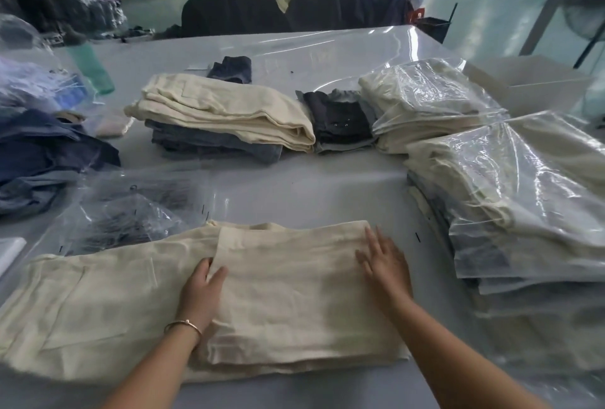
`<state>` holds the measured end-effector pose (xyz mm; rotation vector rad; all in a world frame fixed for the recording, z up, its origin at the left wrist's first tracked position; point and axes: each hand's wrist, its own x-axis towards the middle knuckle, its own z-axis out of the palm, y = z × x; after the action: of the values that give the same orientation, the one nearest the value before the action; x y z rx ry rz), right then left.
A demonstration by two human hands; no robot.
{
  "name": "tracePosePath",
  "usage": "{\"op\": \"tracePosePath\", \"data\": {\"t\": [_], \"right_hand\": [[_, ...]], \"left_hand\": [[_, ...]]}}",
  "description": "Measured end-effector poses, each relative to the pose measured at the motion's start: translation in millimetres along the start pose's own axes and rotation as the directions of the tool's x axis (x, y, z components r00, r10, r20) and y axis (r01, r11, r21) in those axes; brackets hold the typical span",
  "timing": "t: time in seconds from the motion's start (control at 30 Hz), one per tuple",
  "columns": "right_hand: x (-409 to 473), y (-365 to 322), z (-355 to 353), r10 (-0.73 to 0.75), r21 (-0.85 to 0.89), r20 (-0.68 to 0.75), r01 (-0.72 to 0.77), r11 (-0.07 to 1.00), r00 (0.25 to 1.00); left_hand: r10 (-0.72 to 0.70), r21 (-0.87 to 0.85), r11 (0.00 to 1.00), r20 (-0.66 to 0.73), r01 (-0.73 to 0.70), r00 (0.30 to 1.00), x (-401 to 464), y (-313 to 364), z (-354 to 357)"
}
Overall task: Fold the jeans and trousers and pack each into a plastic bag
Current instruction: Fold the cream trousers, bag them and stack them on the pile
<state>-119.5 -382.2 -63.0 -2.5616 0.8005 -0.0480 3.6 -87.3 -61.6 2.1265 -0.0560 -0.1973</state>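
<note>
Currently the cream trousers lay along the near edge of the tabletop, long axis left to right, one end folded over. Left hand pinched that flap's edge; right hand pressed flat, fingers straight, at the fold. Unfolded length extended leftward, nearer the left grip.

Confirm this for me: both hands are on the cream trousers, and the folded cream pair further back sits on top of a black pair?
Not quite. In the head view the folded cream pair sits on grey-blue jeans, not black. Both the left hand and right hand are on the cream trousers.
</note>
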Motion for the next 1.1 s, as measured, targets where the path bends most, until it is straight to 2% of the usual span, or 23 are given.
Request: {"op": "tracePosePath", "data": {"t": [0.07, 0.17, 0.23, 0.3, 0.37, 0.47, 0.53, 0.57, 0.67, 0.73, 0.8, 0.9, 1.0, 1.1], "right_hand": [[25.4, -8.7, -18.3, -0.038, 0.097, -0.008, 0.038, 0.995, 0.999], [58.2, -32.6, -40.8, -0.150, 0.115, 0.171, 0.131, 0.985, 0.974], [73.9, -55.7, -48.1, -0.241, 0.005, 0.370, 0.257, 0.966, 0.897], [85.9, -79.7, -49.9, -0.250, -0.096, 0.562, 0.363, 0.927, 0.788], [94.6, -95.7, -49.3, -0.239, -0.167, 0.667, 0.455, 0.875, 0.706], [101.2, -107.7, -47.8, -0.266, -0.136, 0.680, 0.475, 0.870, 0.683], [103.4, -114.9, -44.7, -0.282, -0.061, 0.714, 0.458, 0.887, 0.641], [104.4, -118.1, -42.3, -0.264, -0.078, 0.742, 0.470, 0.879, 0.616], [105.7, -119.2, -39.6, -0.136, -0.300, 0.796, 0.580, 0.757, 0.590], [108.0, -110.5, -45.7, -0.062, -0.438, 0.797, 0.644, 0.627, 0.601], [113.0, -99.3, -55.9, -0.027, -0.501, 0.777, 0.643, 0.579, 0.629], [123.9, -84.1, -71.4, 0.015, -0.491, 0.791, 0.620, 0.612, 0.612], [129.7, -69.9, -79.5, 0.054, -0.483, 0.803, 0.594, 0.643, 0.594], [128.6, -57.4, -72.1, -0.011, -0.455, 0.796, 0.609, 0.650, 0.605]], "left_hand": [[0.023, -0.091, 0.996, 0.044, -0.019, 0.999, -2.8, 0.1, -2.1], [0.071, -0.116, 0.991, 0.007, -0.070, 0.997, -7.9, -5.2, -1.1], [0.140, -0.040, 0.989, -0.072, -0.144, 0.987, -12.5, -10.1, -0.5], [0.208, 0.037, 0.978, -0.133, -0.204, 0.969, -17.5, -13.7, -1.3], [0.234, 0.073, 0.972, -0.155, -0.226, 0.960, -20.4, -16.2, -1.4], [0.236, 0.078, 0.971, -0.168, -0.225, 0.957, -19.3, -17.9, -0.3], [0.212, 0.083, 0.976, -0.172, -0.200, 0.962, -16.2, -17.9, 0.4], [0.196, 0.081, 0.980, -0.168, -0.184, 0.966, -14.4, -17.9, 0.0], [0.133, 0.075, 0.989, -0.110, -0.125, 0.985, -8.9, -17.6, -2.2], [0.082, 0.051, 0.996, -0.077, -0.079, 0.994, -5.6, -15.3, -3.1], [-0.001, 0.029, 1.000, -0.044, 0.002, 0.999, 1.1, -15.5, -3.4], [-0.122, 0.055, 0.991, 0.018, 0.120, 0.992, 8.6, -19.9, -5.2], [-0.146, 0.102, 0.984, 0.024, 0.143, 0.989, 11.2, -22.4, -3.4], [-0.156, 0.095, 0.983, 0.013, 0.154, 0.988, 9.5, -21.9, -3.1]]}}
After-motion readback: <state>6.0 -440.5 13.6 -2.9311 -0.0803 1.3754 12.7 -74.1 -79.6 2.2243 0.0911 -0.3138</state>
